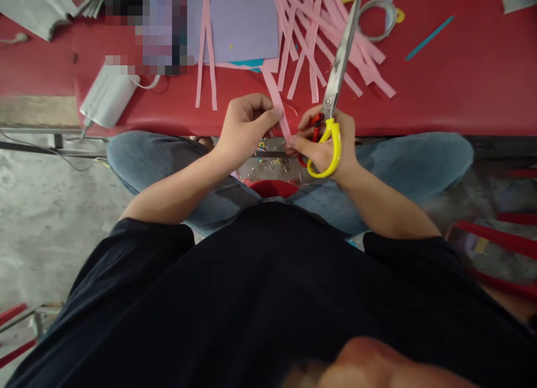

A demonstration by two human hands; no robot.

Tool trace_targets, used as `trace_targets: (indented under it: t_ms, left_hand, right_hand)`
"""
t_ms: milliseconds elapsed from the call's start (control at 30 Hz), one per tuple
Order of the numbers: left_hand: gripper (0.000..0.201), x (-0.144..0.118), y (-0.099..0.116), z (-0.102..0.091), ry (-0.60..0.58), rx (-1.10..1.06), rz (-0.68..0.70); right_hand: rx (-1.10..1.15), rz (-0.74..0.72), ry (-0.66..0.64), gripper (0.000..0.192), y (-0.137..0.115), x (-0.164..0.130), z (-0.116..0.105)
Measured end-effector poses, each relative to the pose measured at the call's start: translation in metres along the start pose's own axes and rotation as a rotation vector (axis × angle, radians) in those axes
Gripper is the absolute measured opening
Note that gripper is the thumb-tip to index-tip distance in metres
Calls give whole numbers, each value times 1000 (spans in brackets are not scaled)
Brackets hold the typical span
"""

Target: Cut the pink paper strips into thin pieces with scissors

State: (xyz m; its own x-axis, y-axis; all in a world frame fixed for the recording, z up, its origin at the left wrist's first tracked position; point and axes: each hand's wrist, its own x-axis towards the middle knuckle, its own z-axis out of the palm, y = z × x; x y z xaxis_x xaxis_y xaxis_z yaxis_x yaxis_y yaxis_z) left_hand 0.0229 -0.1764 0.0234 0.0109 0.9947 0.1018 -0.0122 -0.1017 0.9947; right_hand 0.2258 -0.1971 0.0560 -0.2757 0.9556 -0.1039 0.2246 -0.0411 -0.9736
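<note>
My left hand [247,122] pinches a pink paper strip [272,86] between thumb and fingers, just past the table's near edge. The strip slants down to my right hand [335,147], whose thumb and finger pinch its lower end. That same hand also carries a pair of scissors [335,80] with a yellow handle, the blades pointing up and away over the table. Red parts show beside the yellow handle among the fingers; I cannot tell whether they belong to the scissors. Several cut pink strips [314,58] lie crisscrossed beyond my hands.
On the red table [440,91] lie lilac paper sheets [239,27], a roll of tape [364,20], a blue strip [430,38] and a white power bank [109,94] with a cable. Paper scraps [272,165] litter the floor between my knees. Red stools [499,240] stand at right.
</note>
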Motion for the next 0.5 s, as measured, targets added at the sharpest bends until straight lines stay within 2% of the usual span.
trace_targets:
  t_ms: [133, 233, 300, 433, 500]
  left_hand:
    - [45, 5, -6, -5, 38, 52, 16]
    - [50, 16, -16, -13, 25, 53, 135]
    - [49, 22, -17, -17, 25, 34, 205]
    - [43, 24, -5, -19, 36, 26, 213]
    - [43, 22, 2, -18, 14, 26, 212]
  right_hand:
    - [29, -5, -49, 56, 3, -4, 2]
    - [29, 31, -62, 56, 9, -6, 2]
    - [56, 42, -111, 62, 16, -6, 0]
    - [190, 45, -313, 77, 38, -6, 0]
    - [180, -15, -351, 90, 46, -7, 1]
